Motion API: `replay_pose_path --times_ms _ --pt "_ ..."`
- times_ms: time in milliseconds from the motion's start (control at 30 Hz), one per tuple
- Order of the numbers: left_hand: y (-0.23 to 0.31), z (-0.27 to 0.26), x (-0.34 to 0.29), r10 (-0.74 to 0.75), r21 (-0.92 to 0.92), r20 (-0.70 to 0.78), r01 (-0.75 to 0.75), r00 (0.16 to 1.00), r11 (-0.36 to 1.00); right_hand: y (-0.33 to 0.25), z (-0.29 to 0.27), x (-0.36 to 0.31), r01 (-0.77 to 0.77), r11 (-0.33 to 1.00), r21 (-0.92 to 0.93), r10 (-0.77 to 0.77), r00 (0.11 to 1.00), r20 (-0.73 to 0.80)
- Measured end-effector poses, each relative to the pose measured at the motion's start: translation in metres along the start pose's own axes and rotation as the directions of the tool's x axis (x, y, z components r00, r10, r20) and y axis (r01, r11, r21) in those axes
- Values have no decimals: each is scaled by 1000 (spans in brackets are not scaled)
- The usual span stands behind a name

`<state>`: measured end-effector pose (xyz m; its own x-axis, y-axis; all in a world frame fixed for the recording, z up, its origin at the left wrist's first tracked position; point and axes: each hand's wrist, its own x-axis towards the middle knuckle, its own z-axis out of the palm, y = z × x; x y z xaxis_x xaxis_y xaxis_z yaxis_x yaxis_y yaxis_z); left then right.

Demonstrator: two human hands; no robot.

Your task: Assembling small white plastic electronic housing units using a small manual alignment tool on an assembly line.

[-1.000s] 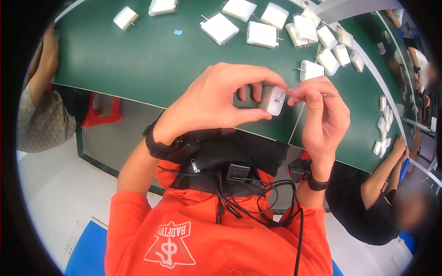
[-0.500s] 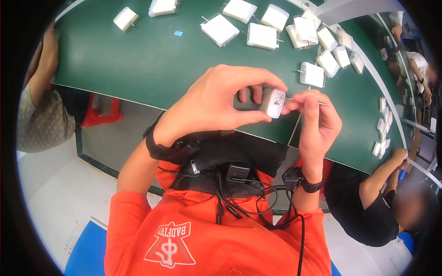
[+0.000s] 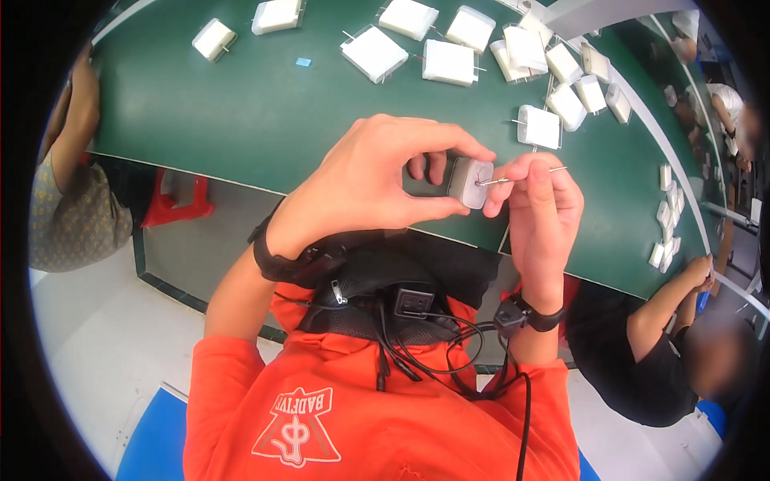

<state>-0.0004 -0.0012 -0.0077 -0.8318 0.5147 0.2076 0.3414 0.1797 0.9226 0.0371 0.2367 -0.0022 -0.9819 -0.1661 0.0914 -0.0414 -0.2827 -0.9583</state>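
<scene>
Above the near edge of the green table, my left hand [image 3: 373,172] grips a small pale box with rounded corners [image 3: 470,186] between thumb and fingers, its end face turned toward my right hand. My right hand [image 3: 545,204] pinches a thin metal rod [image 3: 493,182] between thumb and index finger. One end of the rod meets the middle of that end face, by a dark spot; the other end sticks out past my fingertips. Whether the rod goes into the box or only touches it, I cannot tell.
Several white blocks in clear casings with thin pins [image 3: 449,62] lie across the back of the green table [image 3: 216,104]. One block [image 3: 539,127] lies just beyond my right hand. A small blue piece [image 3: 303,62] is at the back. People sit at left and right; a red stool [image 3: 180,200] stands at left.
My right hand has shifted slightly left, and more of the rod shows between its fingers and the box. The box has turned a little; my left hand keeps its grip.
</scene>
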Motion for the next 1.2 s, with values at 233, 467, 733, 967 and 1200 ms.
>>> replay_pose_path --times_ms 233,467,733,967,1200 --pt "-2 0 2 13 -8 -10 -13 1000 1000 -1 -15 10 305 921 -243 -325 945 -45" --pt "0 -1 1 18 12 -11 -18 1000 1000 -38 4 3 169 760 -628 -125 986 113" --pt "5 -4 2 -7 19 12 7 1000 1000 -41 8 14 155 614 -774 -56 987 154" --pt "9 -5 1 -18 16 32 17 999 1000 -43 12 10 105 687 -719 -10 991 135" --pt "11 -4 0 -12 12 33 11 999 1000 -19 15 14 326 537 -778 -278 939 201"
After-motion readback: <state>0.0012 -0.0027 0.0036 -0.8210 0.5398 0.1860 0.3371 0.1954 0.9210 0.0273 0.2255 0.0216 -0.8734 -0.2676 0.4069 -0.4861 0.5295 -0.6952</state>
